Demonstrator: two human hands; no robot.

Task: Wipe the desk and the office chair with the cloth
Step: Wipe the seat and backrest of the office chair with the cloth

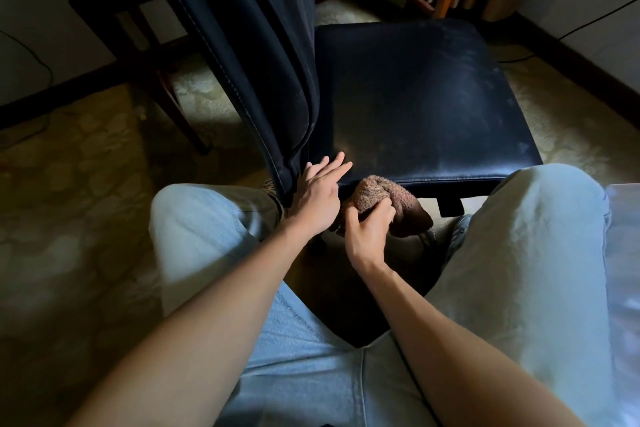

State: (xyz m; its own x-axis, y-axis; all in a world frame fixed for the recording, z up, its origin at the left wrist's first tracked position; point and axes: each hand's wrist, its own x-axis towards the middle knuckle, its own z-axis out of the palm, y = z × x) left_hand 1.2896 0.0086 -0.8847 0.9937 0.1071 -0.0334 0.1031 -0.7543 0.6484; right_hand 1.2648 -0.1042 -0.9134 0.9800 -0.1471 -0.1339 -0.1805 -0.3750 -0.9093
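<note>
Cloth (pixel 384 199), brown and bunched, gripped by the right hand (pixel 369 232) at the near edge of the office chair (pixel 415 97) seat. Left hand (pixel 320 199), fingers straight, rests on the seat corner.

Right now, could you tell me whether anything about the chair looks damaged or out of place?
Nothing looks askew or spilled. The seat and backrest carry pale streaks and specks on the dark covering; dust or wear, I cannot tell.
</note>
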